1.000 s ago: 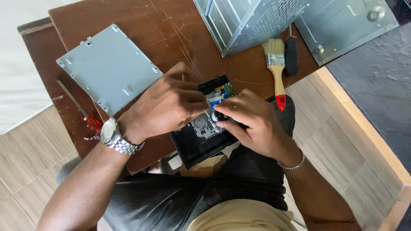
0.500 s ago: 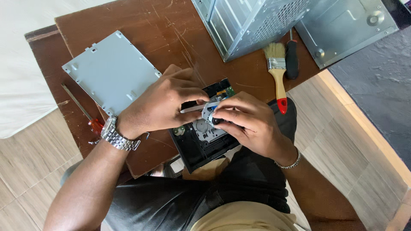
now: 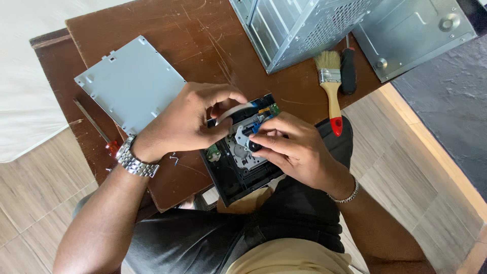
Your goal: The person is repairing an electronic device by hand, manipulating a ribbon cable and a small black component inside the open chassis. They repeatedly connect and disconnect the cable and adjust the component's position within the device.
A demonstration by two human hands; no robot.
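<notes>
The left hand [image 3: 190,122] pinches a flat cable [image 3: 232,110] over the open drive [image 3: 238,162]; the right hand [image 3: 294,149] grips the mechanism [image 3: 242,138] inside its black tray.

my left hand [image 3: 190,124] pinches a pale flat cable [image 3: 231,110] | my right hand [image 3: 294,149] grips the mechanism inside the open black drive [image 3: 238,170] | drive overhangs table [image 3: 203,35] edge | paintbrush [image 3: 331,89] near right

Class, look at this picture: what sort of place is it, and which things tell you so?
Probably a home repair spot: a scratched wooden table on a tiled floor, bearing an open metal computer case, a paintbrush and a screwdriver.
</notes>
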